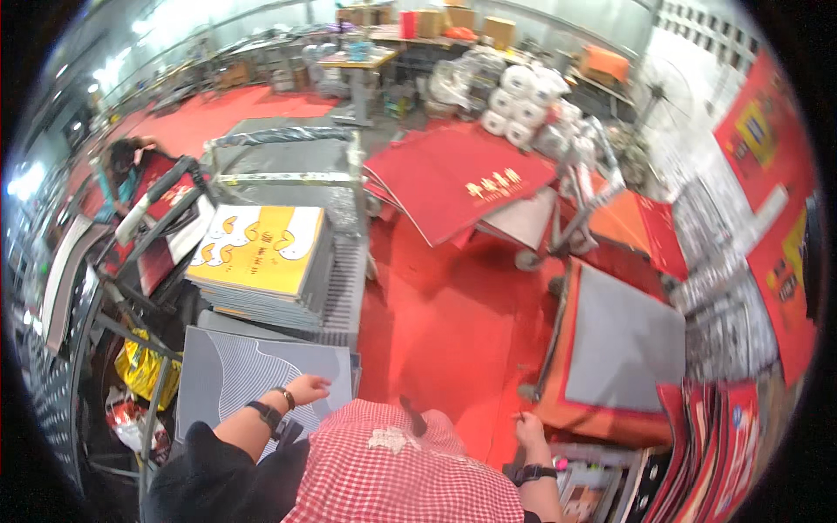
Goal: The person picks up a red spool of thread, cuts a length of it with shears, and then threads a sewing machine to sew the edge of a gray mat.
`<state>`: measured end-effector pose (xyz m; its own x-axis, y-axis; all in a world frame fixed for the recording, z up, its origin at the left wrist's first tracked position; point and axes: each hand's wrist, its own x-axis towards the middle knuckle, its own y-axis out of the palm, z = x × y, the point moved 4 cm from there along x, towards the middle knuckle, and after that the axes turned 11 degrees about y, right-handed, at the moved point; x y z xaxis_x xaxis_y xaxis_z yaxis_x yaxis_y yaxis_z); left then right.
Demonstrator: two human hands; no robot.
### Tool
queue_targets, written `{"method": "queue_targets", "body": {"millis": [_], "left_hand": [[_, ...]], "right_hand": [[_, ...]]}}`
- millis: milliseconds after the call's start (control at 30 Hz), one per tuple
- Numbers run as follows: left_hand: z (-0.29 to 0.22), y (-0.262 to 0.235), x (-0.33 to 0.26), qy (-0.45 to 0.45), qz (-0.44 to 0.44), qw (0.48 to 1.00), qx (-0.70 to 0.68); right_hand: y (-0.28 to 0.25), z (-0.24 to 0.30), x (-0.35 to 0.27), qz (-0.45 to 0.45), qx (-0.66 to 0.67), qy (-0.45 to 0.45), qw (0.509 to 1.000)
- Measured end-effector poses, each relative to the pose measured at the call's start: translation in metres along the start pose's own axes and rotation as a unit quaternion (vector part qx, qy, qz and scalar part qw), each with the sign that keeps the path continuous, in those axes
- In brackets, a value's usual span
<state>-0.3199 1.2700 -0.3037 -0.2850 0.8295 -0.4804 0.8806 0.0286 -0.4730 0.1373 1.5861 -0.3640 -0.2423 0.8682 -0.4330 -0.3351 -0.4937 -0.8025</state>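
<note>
My left hand point(309, 390) is over the grey mat point(253, 370) with white wavy lines, its fingers stretched out and nothing in them. Whether it touches the mat I cannot tell. Behind that mat stands a tall stack of yellow mats point(270, 248) printed with white cartoon ducks. My right hand point(528, 429) hangs low at my right side with its fingers curled in. Anything it might hold is too small to make out. Closest to it is an orange-edged pile topped by a grey mat point(623, 344). A red checked apron point(384, 471) covers my front.
Red mats with gold lettering point(471, 179) lie on a cart ahead. A metal rack point(131, 336) with a yellow bag point(144, 366) stands left. Another person point(126, 174) bends down at far left. Rolled white bundles point(519, 100) are stacked behind. Red flooring point(436, 322) runs between the piles.
</note>
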Motion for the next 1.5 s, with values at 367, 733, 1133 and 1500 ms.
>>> {"method": "queue_targets", "body": {"millis": [367,733,1133,1500], "left_hand": [[0.048,0.078,-0.083,-0.373,-0.346,0.857,-0.081],[-0.167,0.221,0.013,-0.46,-0.498,0.631,-0.377],[-0.253,0.269,0.063,-0.584,-0.475,0.484,-0.446],[-0.191,0.195,0.053,-0.476,-0.583,0.5,-0.429]], "right_hand": [[-0.051,0.536,0.264,0.061,-0.101,-0.451,0.885],[0.043,0.901,0.451,0.014,-0.139,-0.549,0.824],[0.132,0.959,0.522,0.042,-0.189,-0.545,0.816],[0.052,0.913,0.406,0.011,-0.237,-0.641,0.73]]}}
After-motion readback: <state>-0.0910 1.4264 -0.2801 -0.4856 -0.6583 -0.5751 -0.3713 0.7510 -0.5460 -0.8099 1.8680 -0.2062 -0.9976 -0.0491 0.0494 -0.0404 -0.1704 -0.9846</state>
